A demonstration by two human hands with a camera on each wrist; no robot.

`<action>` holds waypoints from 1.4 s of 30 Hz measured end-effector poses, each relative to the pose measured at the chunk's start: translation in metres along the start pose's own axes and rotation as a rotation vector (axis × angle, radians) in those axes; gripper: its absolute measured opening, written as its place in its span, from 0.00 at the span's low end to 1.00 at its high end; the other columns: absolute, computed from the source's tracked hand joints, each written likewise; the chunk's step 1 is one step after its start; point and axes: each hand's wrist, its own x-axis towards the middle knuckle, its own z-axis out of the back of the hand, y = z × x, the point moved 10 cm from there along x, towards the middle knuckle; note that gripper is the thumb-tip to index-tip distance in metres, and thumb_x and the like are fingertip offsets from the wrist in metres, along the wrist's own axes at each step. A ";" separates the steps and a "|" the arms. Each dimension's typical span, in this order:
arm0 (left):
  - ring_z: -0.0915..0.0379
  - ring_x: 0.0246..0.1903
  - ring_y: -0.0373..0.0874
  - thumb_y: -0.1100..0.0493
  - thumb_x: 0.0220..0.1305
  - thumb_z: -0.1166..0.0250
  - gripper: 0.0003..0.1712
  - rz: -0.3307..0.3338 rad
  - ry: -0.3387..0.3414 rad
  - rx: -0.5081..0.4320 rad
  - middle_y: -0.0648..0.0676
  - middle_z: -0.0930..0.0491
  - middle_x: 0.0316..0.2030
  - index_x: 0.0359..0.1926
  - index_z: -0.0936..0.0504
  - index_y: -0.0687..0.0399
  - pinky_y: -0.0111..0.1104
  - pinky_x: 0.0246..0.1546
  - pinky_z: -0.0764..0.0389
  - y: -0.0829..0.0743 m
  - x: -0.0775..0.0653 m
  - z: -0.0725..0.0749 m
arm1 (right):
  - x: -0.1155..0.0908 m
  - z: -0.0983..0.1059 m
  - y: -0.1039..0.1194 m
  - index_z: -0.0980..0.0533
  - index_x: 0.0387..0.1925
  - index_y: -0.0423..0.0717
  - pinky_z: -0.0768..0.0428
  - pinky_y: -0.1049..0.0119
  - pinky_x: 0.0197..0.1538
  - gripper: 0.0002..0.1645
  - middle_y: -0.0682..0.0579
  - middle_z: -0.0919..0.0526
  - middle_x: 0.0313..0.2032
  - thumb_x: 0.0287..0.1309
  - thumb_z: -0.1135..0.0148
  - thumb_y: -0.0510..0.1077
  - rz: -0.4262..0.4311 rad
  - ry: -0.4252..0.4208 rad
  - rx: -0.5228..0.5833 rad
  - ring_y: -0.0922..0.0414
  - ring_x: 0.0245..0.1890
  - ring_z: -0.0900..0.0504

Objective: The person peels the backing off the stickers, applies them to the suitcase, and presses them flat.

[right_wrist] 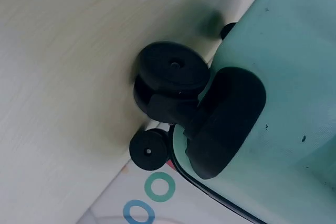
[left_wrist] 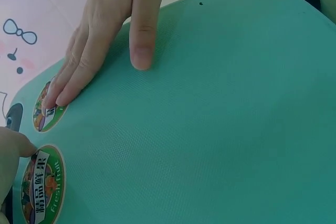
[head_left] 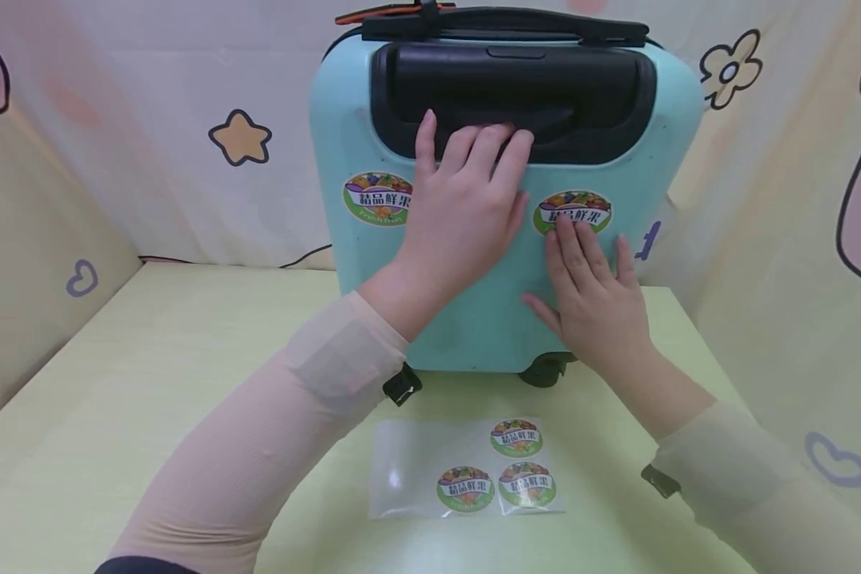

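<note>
A light teal suitcase (head_left: 473, 319) stands upright on the table, with a black recessed handle panel (head_left: 595, 104) near its top. My left hand (head_left: 466, 191) rests on its front, fingertips at the panel's lower edge, beside an oval fruit sticker (head_left: 376, 209) on the left. Straight fingers of my right hand (head_left: 603, 295) press the lower part of a second oval sticker (head_left: 577, 206) on the right. Seen in the left wrist view, those fingers lie over that sticker (left_wrist: 44, 119). Neither hand shows in the right wrist view.
On the table (head_left: 186, 375) before the suitcase lies a glossy sticker sheet (head_left: 409, 470) bearing three oval stickers. Black wheels (right_wrist: 173, 72) carry the suitcase. A patterned cloth (head_left: 165, 159) hangs behind and at both sides.
</note>
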 end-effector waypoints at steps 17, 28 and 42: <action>0.36 0.57 0.50 0.49 0.64 0.45 0.25 -0.004 -0.018 -0.003 0.55 0.27 0.56 0.60 0.27 0.53 0.50 0.66 0.61 -0.001 0.002 0.002 | -0.003 0.015 -0.019 0.61 0.73 0.48 0.59 0.51 0.68 0.46 0.52 0.61 0.73 0.65 0.60 0.66 -0.050 -0.114 0.023 0.55 0.71 0.60; 0.50 0.68 0.47 0.49 0.65 0.45 0.29 -0.080 0.037 -0.160 0.56 0.38 0.66 0.64 0.32 0.56 0.47 0.66 0.67 -0.003 -0.028 0.004 | -0.009 0.008 0.000 0.61 0.72 0.41 0.56 0.47 0.68 0.43 0.50 0.64 0.73 0.69 0.65 0.63 0.019 0.036 0.132 0.50 0.71 0.60; 0.31 0.56 0.48 0.51 0.61 0.38 0.24 -0.089 0.417 -0.427 0.56 0.28 0.58 0.55 0.24 0.57 0.49 0.56 0.34 -0.018 -0.152 -0.024 | -0.041 0.016 0.072 0.26 0.52 0.31 0.22 0.53 0.45 0.25 0.39 0.22 0.50 0.68 0.55 0.48 0.277 0.132 0.510 0.45 0.48 0.20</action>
